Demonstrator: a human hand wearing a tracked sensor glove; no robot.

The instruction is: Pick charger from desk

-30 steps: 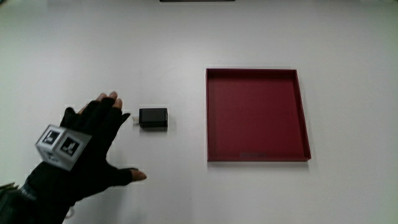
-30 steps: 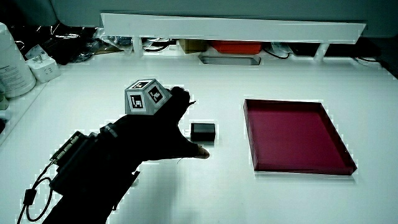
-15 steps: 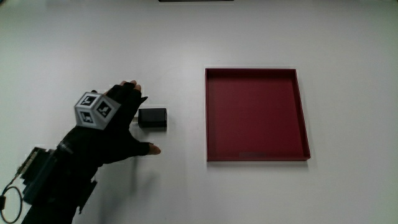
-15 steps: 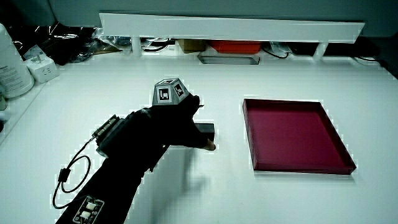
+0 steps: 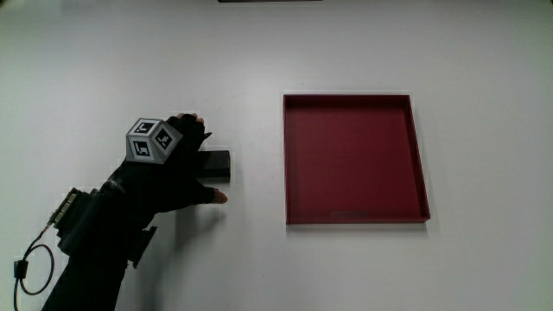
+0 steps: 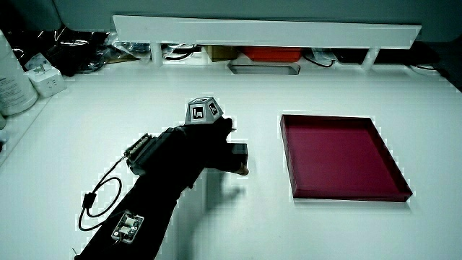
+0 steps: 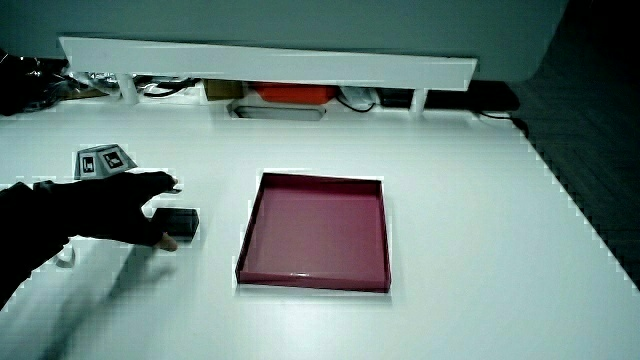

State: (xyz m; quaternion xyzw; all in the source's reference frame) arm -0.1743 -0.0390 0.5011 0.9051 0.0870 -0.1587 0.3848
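Table (image 5: 363, 43) bears one charger (image 5: 216, 164), one red tray (image 5: 355, 158); hands (image 5: 168, 168) spread around charger, grip unclear.

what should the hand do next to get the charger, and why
Probably close the fingers on the charger and lift. The hand is already at it, thumb on its nearer side and fingers over the farther one, while the charger lies flat on the table.

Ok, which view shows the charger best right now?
A side view: the charger shows almost whole beside the hand. The main view shows only its end past the hand; so does a side view.
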